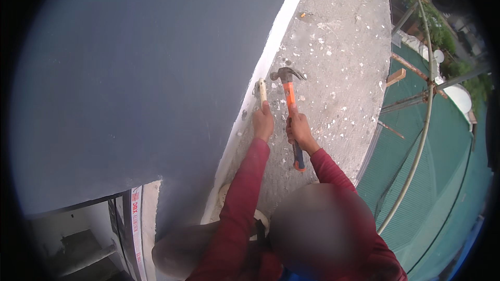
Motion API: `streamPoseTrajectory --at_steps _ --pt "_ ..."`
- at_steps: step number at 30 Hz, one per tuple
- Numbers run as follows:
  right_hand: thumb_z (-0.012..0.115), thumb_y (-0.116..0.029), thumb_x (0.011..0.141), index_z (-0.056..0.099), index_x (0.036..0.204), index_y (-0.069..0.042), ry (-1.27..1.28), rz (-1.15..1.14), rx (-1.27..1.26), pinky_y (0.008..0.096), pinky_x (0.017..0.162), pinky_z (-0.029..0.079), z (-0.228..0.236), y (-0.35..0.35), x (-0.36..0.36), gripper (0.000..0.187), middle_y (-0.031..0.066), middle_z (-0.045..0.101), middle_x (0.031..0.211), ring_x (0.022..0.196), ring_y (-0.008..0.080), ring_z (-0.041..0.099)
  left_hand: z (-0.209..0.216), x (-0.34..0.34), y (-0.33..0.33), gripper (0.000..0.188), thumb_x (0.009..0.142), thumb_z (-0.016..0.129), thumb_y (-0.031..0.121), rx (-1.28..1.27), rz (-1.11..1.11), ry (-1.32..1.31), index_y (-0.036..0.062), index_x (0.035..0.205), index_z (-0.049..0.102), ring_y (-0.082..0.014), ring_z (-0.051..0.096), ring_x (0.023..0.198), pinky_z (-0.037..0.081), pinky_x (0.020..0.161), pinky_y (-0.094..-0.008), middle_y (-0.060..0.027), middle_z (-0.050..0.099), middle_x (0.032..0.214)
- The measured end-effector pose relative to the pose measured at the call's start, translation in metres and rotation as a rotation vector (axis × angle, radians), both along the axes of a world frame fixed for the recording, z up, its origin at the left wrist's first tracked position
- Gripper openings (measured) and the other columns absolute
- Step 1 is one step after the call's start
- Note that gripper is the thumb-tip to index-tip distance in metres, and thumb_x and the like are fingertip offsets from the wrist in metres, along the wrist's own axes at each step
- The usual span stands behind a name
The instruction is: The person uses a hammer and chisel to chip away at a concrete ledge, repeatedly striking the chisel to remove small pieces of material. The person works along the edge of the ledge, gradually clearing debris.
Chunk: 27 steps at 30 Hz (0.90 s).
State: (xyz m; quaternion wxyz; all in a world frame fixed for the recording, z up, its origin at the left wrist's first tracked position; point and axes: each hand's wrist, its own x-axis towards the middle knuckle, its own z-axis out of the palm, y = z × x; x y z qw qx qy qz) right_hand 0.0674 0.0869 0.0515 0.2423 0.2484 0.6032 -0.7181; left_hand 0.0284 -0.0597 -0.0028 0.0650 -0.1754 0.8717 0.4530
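Nearest to us, a blurred rounded shape covers part of the right sleeve; we cannot make out what it is. Both forearms reach forward from below, the left sleeve nearly straight, the right slanting inward. We see the left grip closed around a pale-handled tool, thumb along its handle, beside the white band at the foot of the blue-grey wall. The right grip is wrapped around the handle of an orange-and-dark claw hammer, whose head lies just right of the tool's top, claw turned rightward. The tool's working end is hard to discern, and the picture's rim cuts off the opening at lower left. Against the wall, room is bounded leftward; rightward, the fragment-strewn concrete ledge extends to its outer edge, beyond which we note a curved pole and green sheeting.
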Motion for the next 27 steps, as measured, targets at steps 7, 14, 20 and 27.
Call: streamPoseTrajectory --at_steps 7,14,20,27 --pt "0.026 -0.061 0.104 0.046 0.065 -0.005 0.389 -0.258 0.038 0.0309 0.044 0.038 -0.005 -0.005 0.004 0.071 0.0007 0.045 0.054 0.047 0.0114 0.047 0.002 0.002 0.001 0.071 0.104 0.038 0.050 0.052 0.054 -0.069 -0.0136 0.082 0.063 -0.0452 0.064 0.071 0.044 0.065 -0.0532 -0.0286 0.061 0.069" --pt "0.036 -0.067 0.100 0.041 0.069 -0.011 0.024 -0.153 0.014 0.0267 0.035 0.028 -0.033 0.011 0.012 0.064 -0.0031 0.036 0.054 0.038 0.0075 0.032 -0.014 0.002 -0.004 0.068 0.104 0.039 0.051 -0.121 -0.019 -0.013 -0.0093 0.079 0.061 -0.0394 0.061 0.064 0.047 0.066 -0.0519 -0.0243 0.060 0.067" --pt "0.039 -0.064 0.101 0.042 0.070 -0.011 0.019 -0.200 0.053 0.0255 0.035 0.025 -0.043 0.041 0.064 0.062 -0.0038 0.036 0.053 0.038 0.0064 0.031 0.004 0.058 -0.013 0.061 0.103 0.040 0.048 -0.317 -0.226 -0.145 -0.0058 0.095 0.066 -0.0484 0.064 0.088 0.047 0.077 -0.0572 -0.0288 0.067 0.089" --pt "0.038 -0.061 0.102 0.045 0.066 -0.009 -0.005 -0.266 0.057 0.0278 0.039 0.032 -0.052 0.030 0.076 0.064 -0.0011 0.041 0.054 0.042 0.0091 0.039 0.004 0.009 -0.011 0.067 0.104 0.037 0.056 -0.349 -0.275 0.081 -0.0044 0.087 0.061 -0.0444 0.063 0.072 0.045 0.068 -0.0514 -0.0254 0.063 0.075"
